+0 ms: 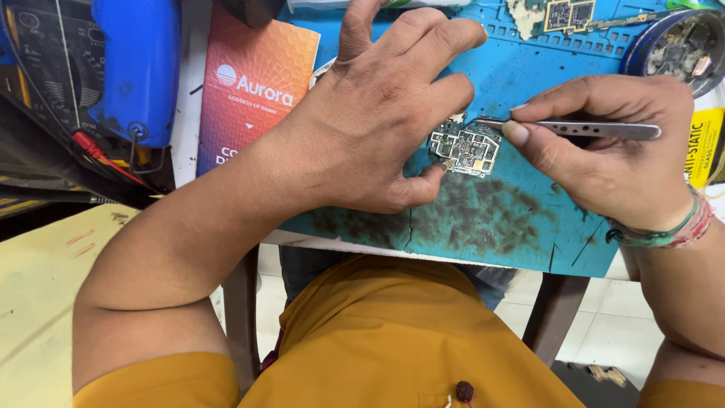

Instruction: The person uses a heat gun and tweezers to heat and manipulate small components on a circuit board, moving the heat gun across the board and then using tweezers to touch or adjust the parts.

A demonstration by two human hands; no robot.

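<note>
A small circuit board (465, 148) lies flat on a blue work mat (521, 219), roughly in the middle of the mat, whose near part is smudged with dark stains. The left hand (381, 113) arches over the board's left side: the thumb tip presses at the board's near-left corner and the fingers curl down beyond its far-left edge, pinning it in place. The right hand (615, 155) comes in from the right, closed around metal tweezers (574, 128); thumb and forefinger pinch the shaft, and the tips reach the board's far edge. Whether the tips grip anything is too small to tell. A band of coloured threads (664, 234) circles the right wrist.

To the left of the mat, partly under the left forearm, lies an upright rectangular package (253, 83), shaded from orange at the top to pink and purple lower down, with white print and a small round white emblem. Further left stand a blue tool body (140, 68) and a red lead (98, 155). At the far right edge of the mat sits a round dark tin (676, 41) filled with small parts, and just near it, at the right border, a yellow label (706, 147) with black lettering. Another bare board (568, 15) lies at the far edge of the mat. The person wears a mustard-yellow shirt (393, 340).
</note>
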